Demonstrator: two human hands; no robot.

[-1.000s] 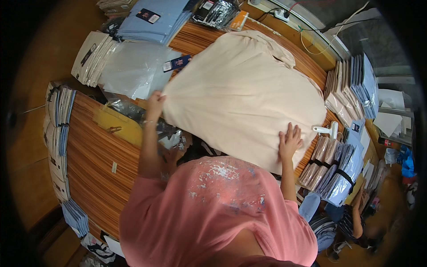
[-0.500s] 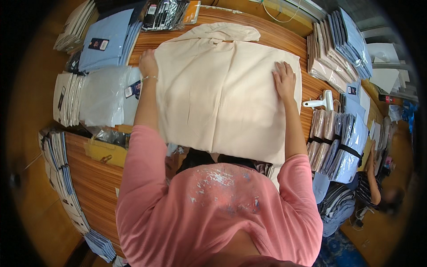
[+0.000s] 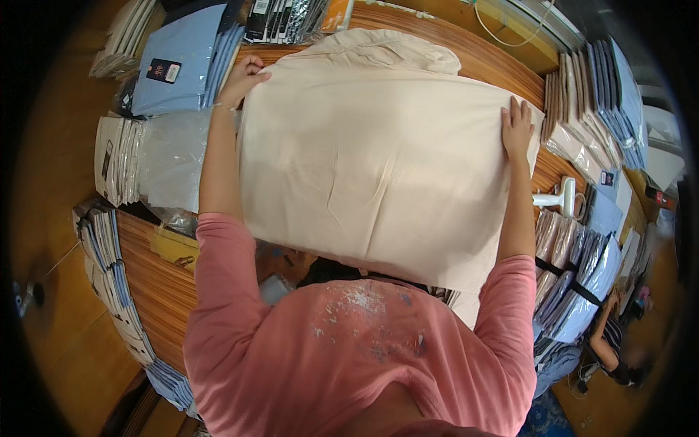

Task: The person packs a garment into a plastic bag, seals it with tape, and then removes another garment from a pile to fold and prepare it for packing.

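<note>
A cream-coloured garment point(image 3: 349, 160), by its look a shirt, lies spread over the table with a few creases down its middle. Its far part point(image 3: 386, 51) is bunched and rumpled beyond a straight folded edge. At the upper left corner of the cloth, my left hand point(image 3: 242, 81) has its fingers curled and its thumb on the edge, pinching it. My right hand point(image 3: 518, 130) rests near the upper right corner, fingers stretched out on the fabric. The near edge of the cloth hangs at the table's front, close to my body.
Bagged light blue shirts point(image 3: 178, 62) and clear plastic bags point(image 3: 171, 156) lie at left. Folded garments point(image 3: 582, 109) stand stacked at right, above a white lint roller point(image 3: 564, 198) and strapped bundles point(image 3: 575, 269). Dark packets point(image 3: 287, 18) sit at the back. Another person's arm point(image 3: 601, 342) shows far right.
A smooth cloth panel now covers the centre seam and opening seen before. My left hand has gone from resting to pinching the edge. My right hand has moved outward to the right corner.
</note>
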